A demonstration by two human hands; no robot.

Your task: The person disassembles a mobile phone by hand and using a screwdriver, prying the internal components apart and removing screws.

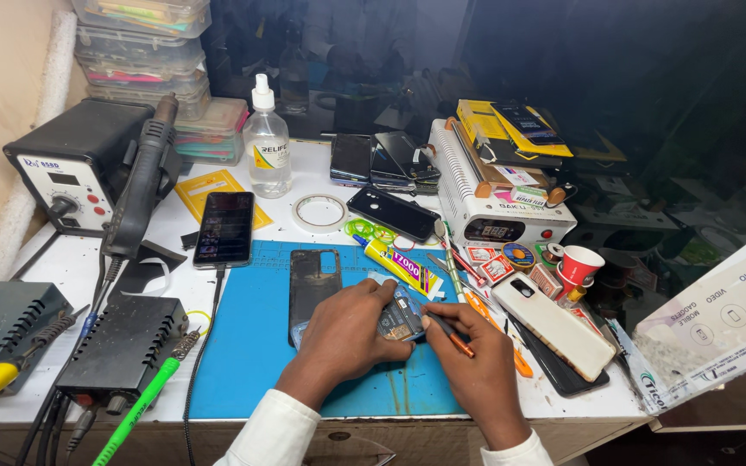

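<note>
The left hand [347,332] pressed down an opened phone [399,318] on the blue mat [243,345]; the right hand [468,362] gripped an orange-handled tool [452,332]. A glue tube [399,266] and a white phone [554,324] lay close by.

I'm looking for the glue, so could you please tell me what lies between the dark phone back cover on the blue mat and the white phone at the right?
In the head view, a yellow glue tube lies between them, above the opened phone.
</note>
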